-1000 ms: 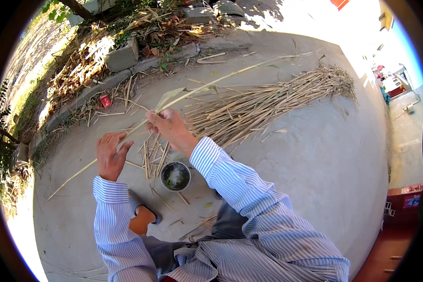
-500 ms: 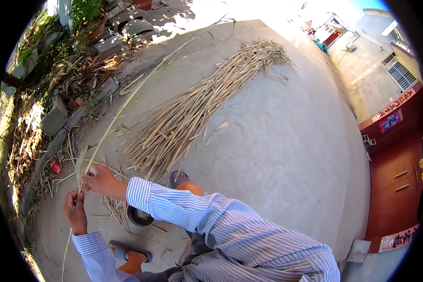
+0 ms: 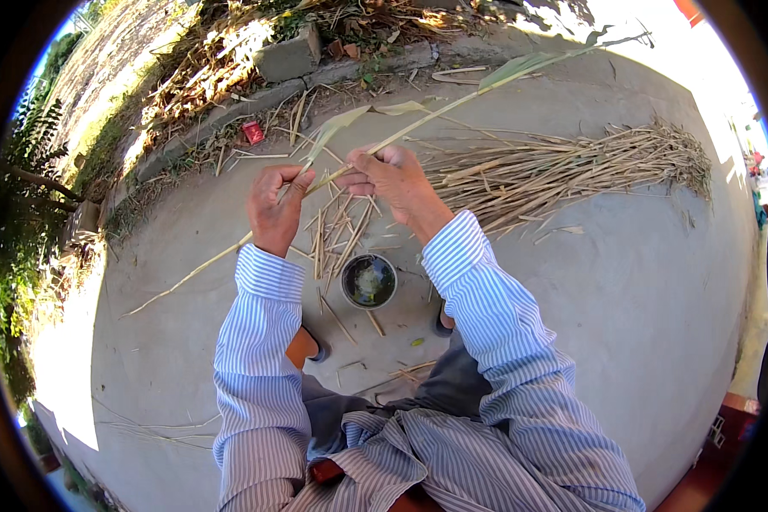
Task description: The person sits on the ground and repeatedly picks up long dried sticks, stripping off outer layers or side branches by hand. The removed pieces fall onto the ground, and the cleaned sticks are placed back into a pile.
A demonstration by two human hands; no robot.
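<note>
A long pale reed stalk (image 3: 452, 104) with green leaves slants across in front of me, from low on the left up to the far right. My left hand (image 3: 275, 205) is closed round it, thumb and fingers pinched near the base of a leaf (image 3: 341, 128). Just to the right, my right hand (image 3: 392, 177) grips the same stalk between thumb and curled fingers. Below the hands, a dark round bowl (image 3: 369, 282) with liquid in it stands on the ground. Short cut stalk pieces (image 3: 343, 235) lie scattered beside the bowl.
A big bundle of dry stalks (image 3: 563, 175) lies on the concrete ground (image 3: 623, 299) to the right. Along the far side runs a stone curb (image 3: 222, 115) with a concrete block (image 3: 288, 55) and dry leaves. A red wrapper (image 3: 253, 132) lies near it. Thin stalks lie at lower left.
My view has swung left, so the bundle now appears farther right and the red door has mostly left the picture. Both hands still hold the stalk, which now slopes less steeply.
</note>
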